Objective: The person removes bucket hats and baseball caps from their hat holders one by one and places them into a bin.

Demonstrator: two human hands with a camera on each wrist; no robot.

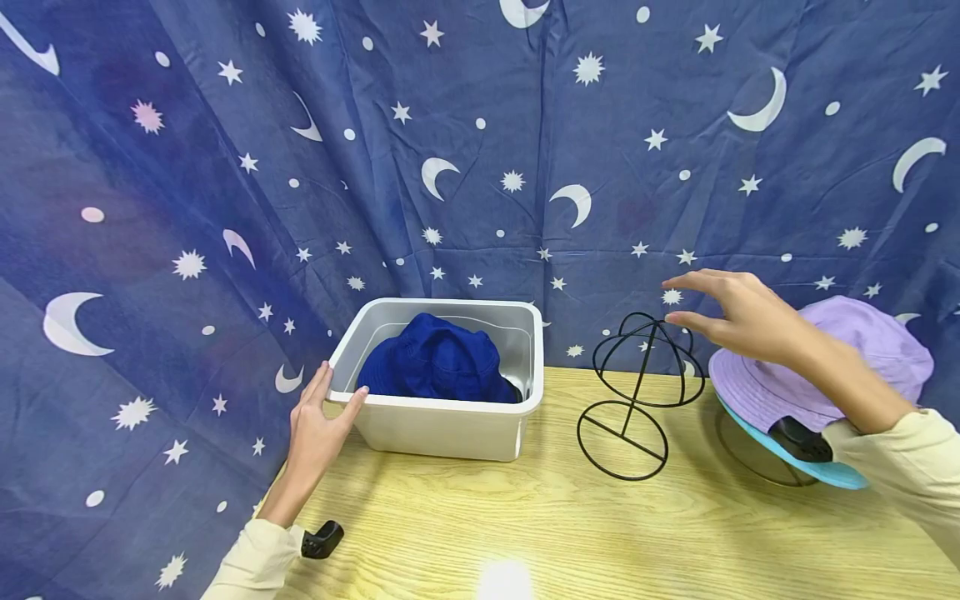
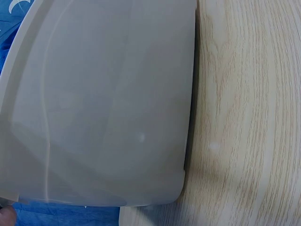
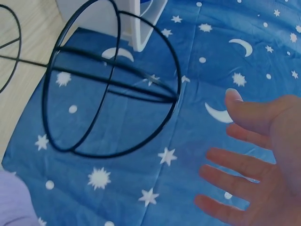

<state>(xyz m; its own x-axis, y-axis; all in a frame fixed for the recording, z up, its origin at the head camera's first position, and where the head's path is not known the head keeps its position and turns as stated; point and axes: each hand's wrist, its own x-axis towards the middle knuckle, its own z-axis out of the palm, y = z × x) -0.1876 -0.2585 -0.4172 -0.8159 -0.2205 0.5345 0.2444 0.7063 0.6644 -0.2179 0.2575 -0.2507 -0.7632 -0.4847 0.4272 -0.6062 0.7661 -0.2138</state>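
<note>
A grey-white plastic bin (image 1: pixel 442 429) stands on the table with a dark blue bucket hat (image 1: pixel 438 358) inside. My left hand (image 1: pixel 318 425) touches the bin's front left corner, its fingers extended along the left rim and the thumb at the front rim. Only a fingertip (image 2: pixel 7 216) shows in the left wrist view, by the bin's corner. My right hand (image 1: pixel 738 317) is raised beside the top of a bare black wire hat stand (image 1: pixel 633 404), holding nothing. In the right wrist view its fingers are spread apart from the wire stand (image 3: pixel 113 80).
To the right, a lavender bucket hat (image 1: pixel 870 350) sits over a light blue hat (image 1: pixel 840 475) on another wire stand, partly behind my right forearm. A blue curtain (image 1: pixel 480 217) with moons and stars hangs behind the wooden table (image 1: pixel 450 517) and along its left side.
</note>
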